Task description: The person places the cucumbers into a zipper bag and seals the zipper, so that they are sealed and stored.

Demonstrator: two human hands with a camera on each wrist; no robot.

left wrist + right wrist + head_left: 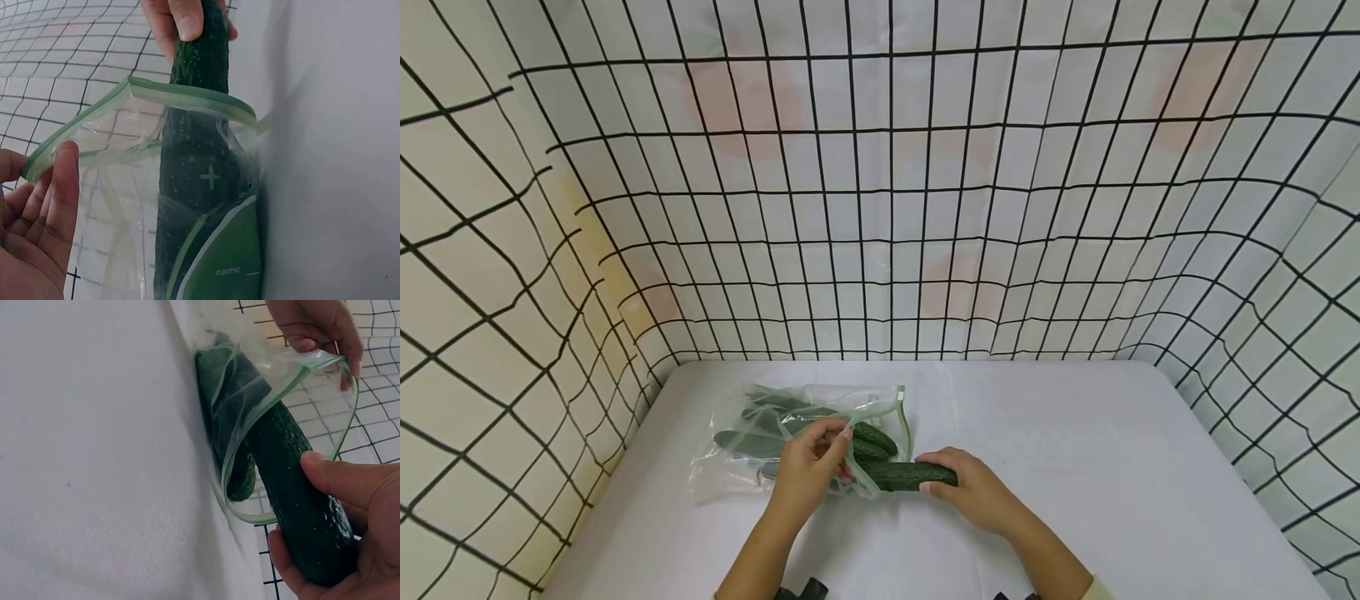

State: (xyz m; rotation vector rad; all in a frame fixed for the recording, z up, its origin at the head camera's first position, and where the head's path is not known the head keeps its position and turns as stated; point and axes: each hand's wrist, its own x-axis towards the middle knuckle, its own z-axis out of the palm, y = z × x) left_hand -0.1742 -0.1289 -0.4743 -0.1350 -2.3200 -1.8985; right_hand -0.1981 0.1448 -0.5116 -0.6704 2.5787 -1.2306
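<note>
A clear zip bag (718, 475) with a green zip edge lies on the table, its mouth toward the right. Several dark green cucumbers (872, 440) are inside it. My left hand (808, 467) pinches the bag's edge at the mouth and holds it up. With fingers and thumb around its outer end, my right hand (973, 490) grips another cucumber (902, 477). That cucumber passes through the open mouth, its far part inside the bag. The left wrist view shows the green zip edge (187, 95) lying across the cucumber, and a green printed label (225, 262) covers part of it.
A white cloth covers the table (1060, 450). Black wire mesh (891, 192) stands along the back and both sides, with pale sheeting behind it. Dark objects (808, 590) show at the bottom edge near the forearms.
</note>
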